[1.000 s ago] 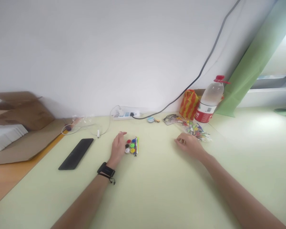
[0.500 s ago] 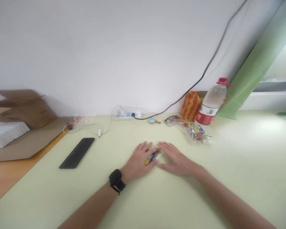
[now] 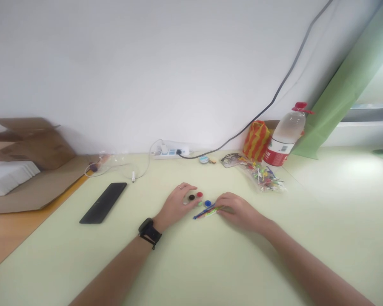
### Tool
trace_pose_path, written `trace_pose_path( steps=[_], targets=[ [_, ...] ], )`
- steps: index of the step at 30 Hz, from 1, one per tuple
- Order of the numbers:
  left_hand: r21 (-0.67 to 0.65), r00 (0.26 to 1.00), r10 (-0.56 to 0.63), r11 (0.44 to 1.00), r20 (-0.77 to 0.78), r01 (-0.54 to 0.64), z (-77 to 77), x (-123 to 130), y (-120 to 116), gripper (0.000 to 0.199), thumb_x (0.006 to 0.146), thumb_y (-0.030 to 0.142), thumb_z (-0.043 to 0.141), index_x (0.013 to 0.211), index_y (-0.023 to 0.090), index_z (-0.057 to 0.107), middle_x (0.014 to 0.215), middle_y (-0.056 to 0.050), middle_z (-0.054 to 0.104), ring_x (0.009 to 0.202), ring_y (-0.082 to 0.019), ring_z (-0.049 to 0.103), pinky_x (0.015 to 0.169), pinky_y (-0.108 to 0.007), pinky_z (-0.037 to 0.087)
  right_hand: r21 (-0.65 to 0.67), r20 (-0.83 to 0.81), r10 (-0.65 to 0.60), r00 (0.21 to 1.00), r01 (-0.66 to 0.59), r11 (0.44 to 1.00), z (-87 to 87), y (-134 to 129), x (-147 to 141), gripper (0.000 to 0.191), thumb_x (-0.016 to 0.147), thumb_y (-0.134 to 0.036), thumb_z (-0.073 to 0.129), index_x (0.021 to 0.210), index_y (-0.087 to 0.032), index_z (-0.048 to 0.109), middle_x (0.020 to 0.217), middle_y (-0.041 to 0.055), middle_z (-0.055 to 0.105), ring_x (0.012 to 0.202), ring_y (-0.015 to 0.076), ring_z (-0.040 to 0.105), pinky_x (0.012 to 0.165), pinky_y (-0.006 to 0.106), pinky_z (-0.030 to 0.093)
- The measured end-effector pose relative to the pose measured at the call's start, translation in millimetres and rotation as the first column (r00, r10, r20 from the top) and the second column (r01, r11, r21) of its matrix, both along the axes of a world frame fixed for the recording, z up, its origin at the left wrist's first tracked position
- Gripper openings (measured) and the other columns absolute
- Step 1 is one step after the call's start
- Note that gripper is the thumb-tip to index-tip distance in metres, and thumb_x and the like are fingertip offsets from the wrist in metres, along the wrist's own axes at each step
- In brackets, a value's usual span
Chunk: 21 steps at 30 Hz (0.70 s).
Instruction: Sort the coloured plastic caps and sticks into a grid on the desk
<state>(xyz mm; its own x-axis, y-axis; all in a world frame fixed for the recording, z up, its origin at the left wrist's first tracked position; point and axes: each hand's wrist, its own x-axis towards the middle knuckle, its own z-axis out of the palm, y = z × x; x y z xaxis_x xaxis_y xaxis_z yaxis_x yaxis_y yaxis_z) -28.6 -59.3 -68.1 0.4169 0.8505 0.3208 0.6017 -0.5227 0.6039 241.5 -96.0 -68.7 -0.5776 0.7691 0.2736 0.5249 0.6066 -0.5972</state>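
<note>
My left hand, with a ring on a finger and a black watch on its wrist, rests on the table with thumb and fingers apart. Its curve lies around a black disc, a red disc and a partly hidden green disc. Just right of them is a blue disc. Fingers of my right hand are closed on the right ends of several thin coloured sticks, blue, red and yellow-green, low over the table.
A black flat slab lies to the left, near a cardboard box. At the back are a power strip and cables. On the right, a large bottle stands behind a clear bag of small coloured pieces.
The hands have moved apart; my left hand has shifted left and slightly away. The pile between them is now separated into discs by the left hand and sticks in the right hand.
</note>
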Motion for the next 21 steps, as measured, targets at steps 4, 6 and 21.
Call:
trace_pose_path(
  steps=[4,6,21],
  targets=[
    [-0.086,0.997,0.028,0.996,0.078,-0.022,-2.6,7.0,-1.7,0.03,0.098,0.046,0.06,0.113,0.023,0.073,0.097,-0.005,0.072,0.075,-0.018,0.062,0.07,-0.031,0.05,-0.048,-0.008,-0.015,1.0,0.015,0.999,2.2,-5.4,-5.3,0.019,0.096,-0.018,0.057,0.103,-0.024,0.074,0.1,0.0069,0.072,0.095,0.0231,0.066,0.084,0.037,0.053],
    [-0.128,0.989,-0.013,0.991,0.148,0.032,-0.8,11.4,-7.3,0.032,0.101,0.044,0.055,0.117,0.022,0.072,0.102,-0.006,0.073,0.076,-0.017,0.063,0.069,-0.03,0.05,-0.073,-0.023,-0.009,1.0,0.008,0.997,1.5,-8.0,-8.9,0.02,0.096,-0.017,0.058,0.103,-0.025,0.074,0.1,0.0061,0.071,0.093,0.0221,0.066,0.082,0.035,0.053],
    [-0.024,0.967,-0.254,0.967,0.024,0.255,4.7,14.6,-19.6,0.038,0.084,0.028,0.077,0.122,0.031,0.071,0.149,-0.003,0.057,0.136,-0.025,0.054,0.114,-0.042,0.047,0.102,-0.042,-0.014,0.999,0.018,0.995,-6.5,-5.0,-5.3,0.045,0.093,-0.024,0.066,0.138,-0.032,0.061,0.13,0.0093,0.064,0.121,0.0277,0.059,0.102,0.047,0.053]
  ],
)
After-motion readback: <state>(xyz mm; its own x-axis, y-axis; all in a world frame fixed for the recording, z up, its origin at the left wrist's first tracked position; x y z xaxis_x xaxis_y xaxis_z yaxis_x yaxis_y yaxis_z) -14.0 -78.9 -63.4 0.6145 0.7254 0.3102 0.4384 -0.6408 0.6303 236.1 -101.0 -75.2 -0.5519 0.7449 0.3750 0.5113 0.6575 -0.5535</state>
